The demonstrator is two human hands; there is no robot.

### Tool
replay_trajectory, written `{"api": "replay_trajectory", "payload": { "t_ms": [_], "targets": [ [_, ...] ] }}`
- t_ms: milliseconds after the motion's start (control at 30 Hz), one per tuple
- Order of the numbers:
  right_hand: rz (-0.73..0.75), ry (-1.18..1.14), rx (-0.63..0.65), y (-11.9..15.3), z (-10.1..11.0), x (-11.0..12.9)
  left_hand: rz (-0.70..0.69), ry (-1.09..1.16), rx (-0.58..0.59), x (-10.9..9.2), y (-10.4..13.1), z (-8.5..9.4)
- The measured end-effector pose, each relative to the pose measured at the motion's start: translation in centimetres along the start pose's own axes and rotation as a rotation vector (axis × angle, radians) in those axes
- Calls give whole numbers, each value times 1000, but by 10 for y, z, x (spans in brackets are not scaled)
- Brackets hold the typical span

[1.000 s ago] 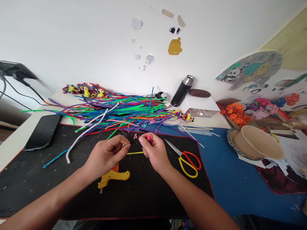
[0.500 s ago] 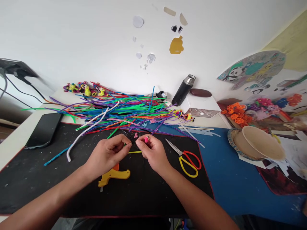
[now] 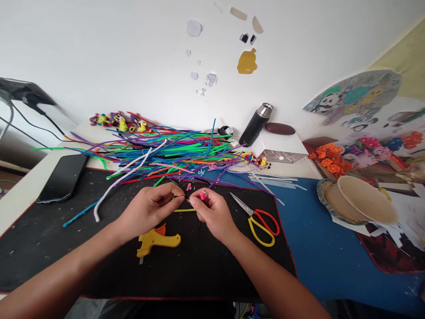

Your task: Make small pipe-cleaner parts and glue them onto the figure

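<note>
Thumb and forefinger of my left hand pinch a thin black stem above the black mat. Its other end runs to the fingertips of my right hand, which touch or nearly touch the left ones. A small pink piece shows between the curled fingers of my right hand. Below my left hand lies a yellow tool with an orange part. Scissors with red and yellow handles rest right of my right hand. Behind the hands is a pile of coloured fuzzy stems.
A phone lies at the left. At the back stand a black flask and a white box. Small colourful figures sit at the back left. A beige bowl and orange flowers are at the right.
Both hands keep their pinch, and the fingertips have come slightly closer together. My left hand has shifted a little to the right. The view has moved slightly.
</note>
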State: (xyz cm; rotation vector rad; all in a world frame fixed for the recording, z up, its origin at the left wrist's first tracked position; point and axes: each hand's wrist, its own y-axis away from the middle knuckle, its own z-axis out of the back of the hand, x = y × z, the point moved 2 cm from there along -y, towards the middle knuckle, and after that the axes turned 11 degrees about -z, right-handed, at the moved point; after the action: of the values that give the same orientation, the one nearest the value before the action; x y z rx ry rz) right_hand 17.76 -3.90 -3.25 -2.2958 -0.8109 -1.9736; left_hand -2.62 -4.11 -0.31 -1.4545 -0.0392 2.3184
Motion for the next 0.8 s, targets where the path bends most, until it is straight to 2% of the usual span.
{"api": "replay_trajectory", "payload": {
  "t_ms": [133,400,800],
  "targets": [
    [-9,7,-13,1,0,0,50,134,6,0,-5,-2],
    [-36,-61,-92,0,1,-5,167,387,-57,2,-9,-2],
    [-53,-64,-72,2,-3,-8,202,411,-41,-2,-12,-6]
  ]
}}
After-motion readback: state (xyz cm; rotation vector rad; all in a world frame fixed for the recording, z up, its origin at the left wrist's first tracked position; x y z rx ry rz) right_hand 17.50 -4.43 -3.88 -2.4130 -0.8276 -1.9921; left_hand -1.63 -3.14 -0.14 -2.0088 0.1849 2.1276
